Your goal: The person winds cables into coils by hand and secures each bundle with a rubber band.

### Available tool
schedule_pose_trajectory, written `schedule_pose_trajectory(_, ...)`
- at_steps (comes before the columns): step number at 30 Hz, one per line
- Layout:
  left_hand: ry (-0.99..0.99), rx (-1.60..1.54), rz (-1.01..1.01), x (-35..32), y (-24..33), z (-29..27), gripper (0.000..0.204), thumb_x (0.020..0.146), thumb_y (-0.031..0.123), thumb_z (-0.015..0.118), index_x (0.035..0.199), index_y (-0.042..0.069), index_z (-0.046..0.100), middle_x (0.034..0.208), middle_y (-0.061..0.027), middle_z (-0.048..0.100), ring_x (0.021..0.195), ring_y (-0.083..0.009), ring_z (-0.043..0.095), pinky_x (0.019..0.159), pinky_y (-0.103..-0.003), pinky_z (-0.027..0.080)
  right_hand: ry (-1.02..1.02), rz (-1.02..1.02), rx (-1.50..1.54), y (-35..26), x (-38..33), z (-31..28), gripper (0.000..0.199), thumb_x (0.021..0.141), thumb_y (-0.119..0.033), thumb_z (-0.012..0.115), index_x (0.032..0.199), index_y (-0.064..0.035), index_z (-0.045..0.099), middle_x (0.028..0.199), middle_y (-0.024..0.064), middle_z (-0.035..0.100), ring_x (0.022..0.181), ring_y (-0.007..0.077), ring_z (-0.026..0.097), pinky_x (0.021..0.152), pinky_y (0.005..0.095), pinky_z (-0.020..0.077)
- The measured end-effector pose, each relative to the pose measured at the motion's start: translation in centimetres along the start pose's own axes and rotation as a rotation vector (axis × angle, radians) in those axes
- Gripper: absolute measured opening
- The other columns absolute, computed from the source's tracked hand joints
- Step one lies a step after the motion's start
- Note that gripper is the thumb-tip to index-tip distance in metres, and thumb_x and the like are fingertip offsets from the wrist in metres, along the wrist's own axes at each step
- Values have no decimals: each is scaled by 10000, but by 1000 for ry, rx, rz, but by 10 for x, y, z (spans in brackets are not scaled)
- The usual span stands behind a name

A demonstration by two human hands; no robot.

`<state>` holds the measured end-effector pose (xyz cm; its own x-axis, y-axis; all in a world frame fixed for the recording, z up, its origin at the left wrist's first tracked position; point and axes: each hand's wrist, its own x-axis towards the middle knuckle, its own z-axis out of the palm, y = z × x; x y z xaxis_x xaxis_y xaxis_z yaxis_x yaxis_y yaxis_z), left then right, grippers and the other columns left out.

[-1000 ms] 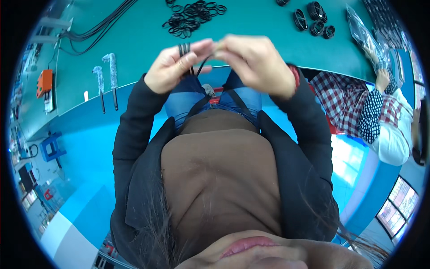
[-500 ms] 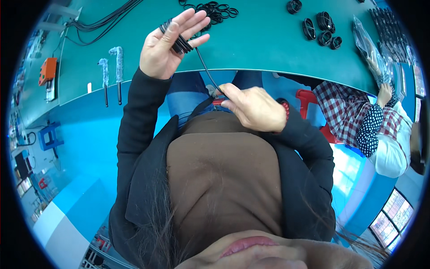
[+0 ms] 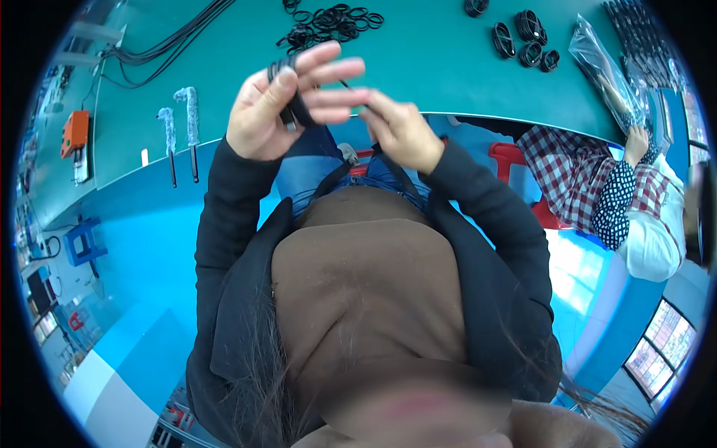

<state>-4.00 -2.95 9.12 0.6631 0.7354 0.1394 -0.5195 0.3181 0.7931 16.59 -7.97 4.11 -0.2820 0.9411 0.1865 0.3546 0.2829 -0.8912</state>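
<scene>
A black cable [image 3: 300, 112] is looped in a coil round the fingers of my left hand [image 3: 258, 119], above the table's near edge. The thumb lies over the loops while the fingertips stretch out to the right. A small light-coloured end piece [image 3: 291, 127] hangs below the coil against the palm. My right hand [image 3: 407, 133] is close by on the right, its fingers pinched together at the left hand's fingertips. A short free stretch of the cable shows there; the part inside the pinch is hidden, and the fingers are slightly blurred.
On the green table [image 3: 448, 67] lie a pile of black rings [image 3: 336, 26], several coiled cables [image 3: 530, 26], long black cables [image 3: 160, 45] and two plastic-wrapped hooked tools [image 3: 190, 123]. An orange device [image 3: 75, 133] stands left. At right a co-worker's hand [image 3: 636, 142] touches a clear bag [image 3: 601, 67].
My right hand has moved up and left from near my lap to my left hand's fingertips. The stretch of cable between the hands has shortened. My left hand has dropped slightly.
</scene>
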Motion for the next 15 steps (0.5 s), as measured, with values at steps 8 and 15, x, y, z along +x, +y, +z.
schedule_pose_trajectory(8,190,251,194,14,-21,-13,481,992,200,412,1373,-78,316,1388,-281,371,1280,-419,390,1023,-483,396,-210,-181,-541,-46,-26,-19,130,844,-83,593,948,-27,541,758,122,597,656,285,610,567,375,466)
schedule_pose_trajectory(15,80,371,55,4,-36,-4,416,985,189,465,1323,-51,428,1101,-134,629,1030,-181,602,908,-297,474,228,-831,-684,-30,53,-45,237,721,-113,669,952,-99,618,988,53,650,916,239,636,761,353,480)
